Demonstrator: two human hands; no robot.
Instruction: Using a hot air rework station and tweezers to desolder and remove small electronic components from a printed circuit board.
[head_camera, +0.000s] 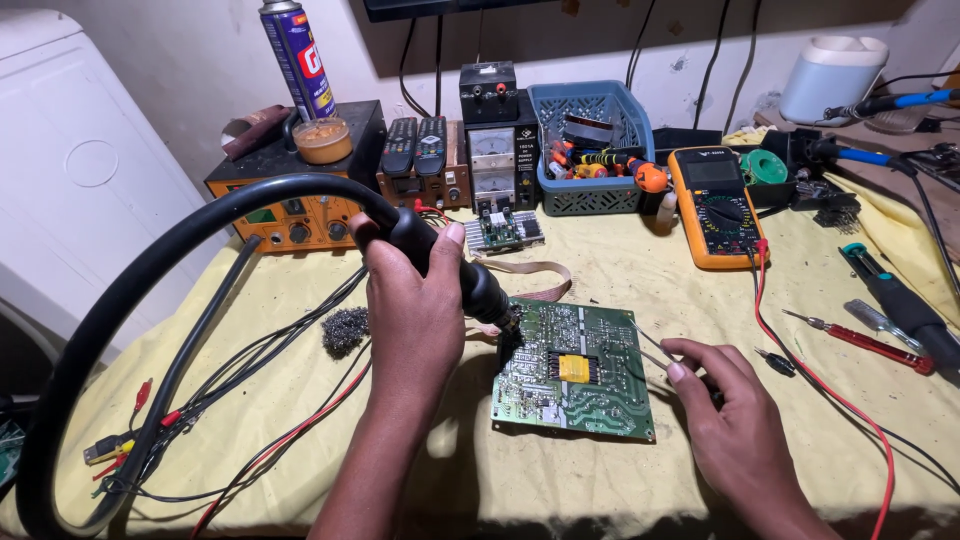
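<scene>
While the left hand (415, 300) grips a black hot-air wand with a thick hose (455, 265), its nozzle points down at the left edge of the green circuit board (575, 370) on the yellow cloth (620, 265). Right of the board, the right hand (730, 405) pinches thin metal tweezers (650, 340) over its upper right part. Nothing appears lifted off the board yet; heating seems underway.

A desk (600, 480) under a yellow cloth carries a green circuit board (573, 370) at the middle. Left of it lie a wad of steel wool (345, 330) and tangled wires (250, 400). A yellow meter (712, 205), a blue basket (590, 150) and an orange station (300, 215) stand along the back; a red screwdriver (860, 340) lies at the right.
</scene>
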